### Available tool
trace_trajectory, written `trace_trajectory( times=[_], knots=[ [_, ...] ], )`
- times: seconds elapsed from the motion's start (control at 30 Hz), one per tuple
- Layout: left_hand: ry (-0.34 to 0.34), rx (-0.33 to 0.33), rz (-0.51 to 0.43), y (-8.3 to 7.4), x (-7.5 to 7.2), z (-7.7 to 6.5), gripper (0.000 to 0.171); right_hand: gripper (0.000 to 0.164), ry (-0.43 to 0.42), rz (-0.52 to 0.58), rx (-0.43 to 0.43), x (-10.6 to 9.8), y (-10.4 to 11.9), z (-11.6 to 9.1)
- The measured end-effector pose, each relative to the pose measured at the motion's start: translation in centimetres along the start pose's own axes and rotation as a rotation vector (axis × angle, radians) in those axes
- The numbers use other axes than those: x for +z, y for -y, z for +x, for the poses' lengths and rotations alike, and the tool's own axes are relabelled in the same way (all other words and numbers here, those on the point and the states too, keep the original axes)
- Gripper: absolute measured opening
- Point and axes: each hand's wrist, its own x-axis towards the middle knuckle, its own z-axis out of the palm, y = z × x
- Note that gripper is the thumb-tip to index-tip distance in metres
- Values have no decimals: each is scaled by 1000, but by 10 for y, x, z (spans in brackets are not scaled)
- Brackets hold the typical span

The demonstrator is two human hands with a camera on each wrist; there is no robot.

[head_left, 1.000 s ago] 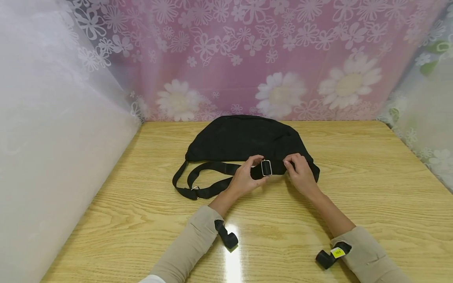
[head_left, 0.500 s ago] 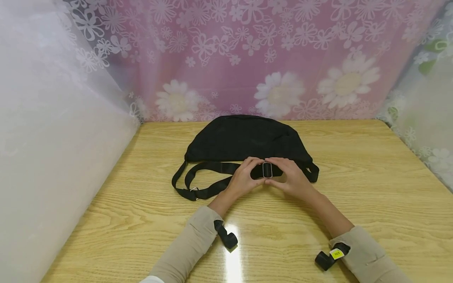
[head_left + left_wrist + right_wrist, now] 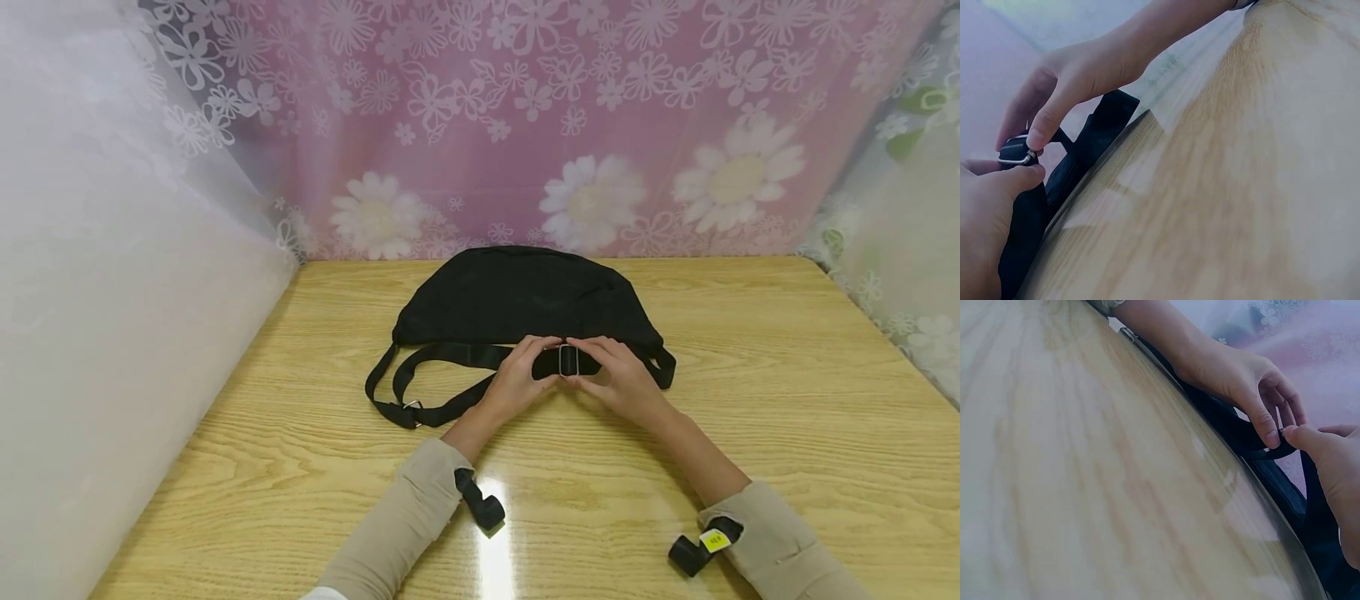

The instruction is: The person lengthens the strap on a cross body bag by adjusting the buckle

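Note:
A black waist bag (image 3: 517, 292) lies on the wooden table, its flat side along the front. Its black strap (image 3: 442, 353) loops out to the left and runs back into my hands. My left hand (image 3: 516, 375) pinches a silver metal slide buckle (image 3: 569, 361) on the strap, thumb below and fingers above. My right hand (image 3: 622, 379) pinches the same buckle from the right in the same way. In the left wrist view the buckle (image 3: 1017, 150) sits between both thumbs, with the strap threaded through it. The right wrist view shows the fingertips meeting, hiding most of the buckle.
A second metal ring (image 3: 412, 408) sits on the strap at the left. The wooden table (image 3: 787, 400) ends at a pink flowered curtain (image 3: 480, 125) behind the bag. A pale sheet (image 3: 135, 292) hangs along the left side.
My right hand has come in from the right, off the strap near the bag's corner, and now pinches the buckle. My left hand keeps its hold almost in place.

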Motion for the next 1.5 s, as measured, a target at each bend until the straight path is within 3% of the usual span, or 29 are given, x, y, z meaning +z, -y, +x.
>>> trace_trajectory(
  times=[0.1,0.23,0.47,0.73,0.93,1.03,1.17,1.33,1.5],
  knots=[
    [-6,-18,7,0,0,-1,49,68,12,-1,17,0,1,0],
    [-1,6,23,1,0,-1,47,74,33,-37,5,0,1,1],
    [4,12,-8,2,1,0,47,65,3,-112,-32,1,-1,1],
    [-51,-150,-99,0,2,1,18,63,9,-109,-13,1,-2,0],
    [-81,-307,21,0,0,0,14,65,5,-17,5,1,-3,-1],
    [-105,-344,64,0,0,0,16,66,-3,41,15,1,-5,-1],
    [-130,-333,33,-1,-1,1,15,67,-10,131,33,0,-8,-2],
    [-137,-282,-83,0,-1,0,18,64,-19,256,61,0,-6,-1],
    [-108,-205,-180,0,-2,-1,28,60,-3,288,91,-3,1,2]
  ],
)
